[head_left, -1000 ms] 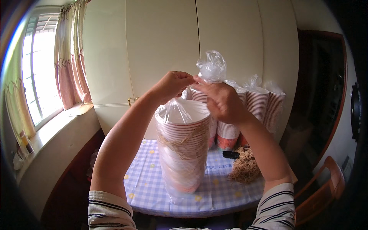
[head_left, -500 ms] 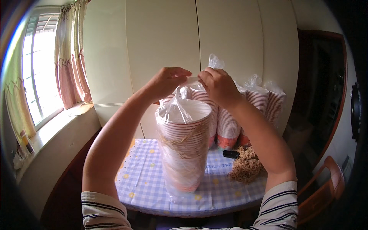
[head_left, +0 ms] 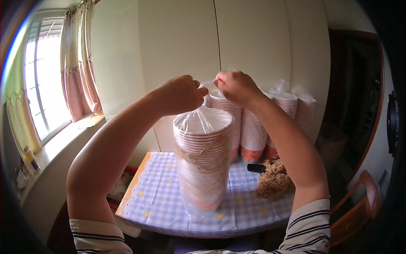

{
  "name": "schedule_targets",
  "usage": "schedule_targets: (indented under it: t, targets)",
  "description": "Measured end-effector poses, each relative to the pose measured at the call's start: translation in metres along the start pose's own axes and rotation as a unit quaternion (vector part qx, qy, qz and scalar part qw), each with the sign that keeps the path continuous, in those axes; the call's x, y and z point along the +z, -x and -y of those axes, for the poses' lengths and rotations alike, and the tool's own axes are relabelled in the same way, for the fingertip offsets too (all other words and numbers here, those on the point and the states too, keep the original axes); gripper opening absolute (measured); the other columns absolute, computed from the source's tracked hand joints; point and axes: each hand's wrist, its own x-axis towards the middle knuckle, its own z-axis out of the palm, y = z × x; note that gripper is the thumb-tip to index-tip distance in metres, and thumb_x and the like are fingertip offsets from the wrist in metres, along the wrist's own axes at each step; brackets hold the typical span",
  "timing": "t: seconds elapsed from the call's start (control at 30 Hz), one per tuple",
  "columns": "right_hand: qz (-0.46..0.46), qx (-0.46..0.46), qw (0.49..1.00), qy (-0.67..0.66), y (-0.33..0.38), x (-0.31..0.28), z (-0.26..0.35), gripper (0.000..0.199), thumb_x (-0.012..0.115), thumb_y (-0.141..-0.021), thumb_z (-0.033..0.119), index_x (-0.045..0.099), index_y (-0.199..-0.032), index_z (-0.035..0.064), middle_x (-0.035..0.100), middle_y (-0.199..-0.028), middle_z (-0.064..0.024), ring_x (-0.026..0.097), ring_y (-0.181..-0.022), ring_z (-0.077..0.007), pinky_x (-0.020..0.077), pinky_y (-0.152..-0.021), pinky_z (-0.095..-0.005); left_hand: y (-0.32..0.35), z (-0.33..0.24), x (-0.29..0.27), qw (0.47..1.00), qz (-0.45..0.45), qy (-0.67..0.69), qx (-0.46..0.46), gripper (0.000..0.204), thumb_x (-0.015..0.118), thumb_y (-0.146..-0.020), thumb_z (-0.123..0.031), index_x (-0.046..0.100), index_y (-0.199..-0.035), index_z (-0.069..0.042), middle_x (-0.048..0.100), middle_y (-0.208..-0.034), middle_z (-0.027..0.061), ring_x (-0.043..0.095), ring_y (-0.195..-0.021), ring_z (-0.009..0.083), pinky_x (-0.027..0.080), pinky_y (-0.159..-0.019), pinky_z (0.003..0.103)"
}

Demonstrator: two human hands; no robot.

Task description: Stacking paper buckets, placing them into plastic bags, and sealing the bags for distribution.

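A tall stack of paper buckets (head_left: 203,148) stands upright on the table, wrapped in a clear plastic bag (head_left: 198,121). The bag's neck is gathered and pulled up above the stack. My left hand (head_left: 188,94) is closed around the gathered plastic, a ring on one finger. To its right, my right hand (head_left: 237,86) pinches the upper end of the bag, which stretches between the two hands. Tan twine loops show around the upper part of the stack. Some of the fingertips are hidden behind my hands.
Several more bagged bucket stacks (head_left: 253,135) line the back of the table. A tangled heap of tan twine (head_left: 274,182) and a small black object (head_left: 256,168) lie at right on the checked tablecloth (head_left: 156,190). A wooden chair (head_left: 363,207) stands at far right.
My left hand has closed around the bag's neck, and its elbow has swung outward to the left. My right hand has shifted slightly, drawing the bag's end down.
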Motion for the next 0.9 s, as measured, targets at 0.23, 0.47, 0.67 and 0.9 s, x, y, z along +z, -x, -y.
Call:
schedule_targets:
  t: [0.23, 0.47, 0.67, 0.9]
  targets:
    - [0.179, 0.104, 0.947, -0.244, 0.009, 0.003, -0.012, 0.037, 0.054, -0.089, 0.039, 0.062, -0.079, 0.0041, 0.052, -0.060, -0.0015, 0.047, -0.056, -0.0113, 0.0378, -0.053, -0.0267, 0.003, 0.001, -0.005, 0.996, -0.088, 0.027, 0.014, 0.008, 0.062, -0.073, -0.013, 0.062, -0.070, -0.006, 0.061, -0.089, 0.0047, 0.062, -0.073, 0.0209, 0.052, -0.063, 0.032]
    - [0.277, 0.278, 0.793, -0.466, 0.026, 0.001, 0.003, 0.028, 0.057, -0.088, 0.038, 0.061, -0.086, 0.0102, 0.046, -0.063, 0.0049, 0.035, -0.053, -0.0044, 0.0268, -0.048, -0.0206, -0.003, -0.007, -0.012, 0.988, 0.036, 0.123, -0.082, 0.012, 0.060, -0.078, -0.014, 0.066, -0.082, -0.005, 0.063, -0.084, 0.0096, 0.063, -0.078, 0.0262, 0.052, -0.067, 0.036]
    - [0.107, 0.291, 0.731, -0.608, 0.046, 0.014, 0.035, 0.041, 0.067, -0.079, 0.020, 0.048, -0.110, 0.0012, 0.056, -0.076, -0.0040, 0.043, -0.053, -0.0085, 0.0317, -0.044, -0.0230, 0.002, -0.005, -0.020, 0.981, 0.038, 0.164, -0.099, 0.015, 0.063, -0.076, -0.017, 0.066, -0.078, -0.002, 0.063, -0.069, 0.0109, 0.065, -0.075, 0.0274, 0.052, -0.065, 0.039]
    - [0.016, 0.288, 0.664, -0.690, 0.064, 0.027, 0.055, 0.035, 0.067, -0.077, 0.014, 0.051, -0.105, -0.0018, 0.060, -0.076, -0.0081, 0.046, -0.053, -0.0069, 0.0360, -0.043, -0.0209, -0.005, 0.007, -0.043, 0.868, 0.198, 0.395, -0.226, 0.019, 0.062, -0.073, -0.018, 0.065, -0.073, 0.001, 0.066, -0.075, 0.0140, 0.064, -0.061, 0.0248, 0.050, -0.059, 0.037]
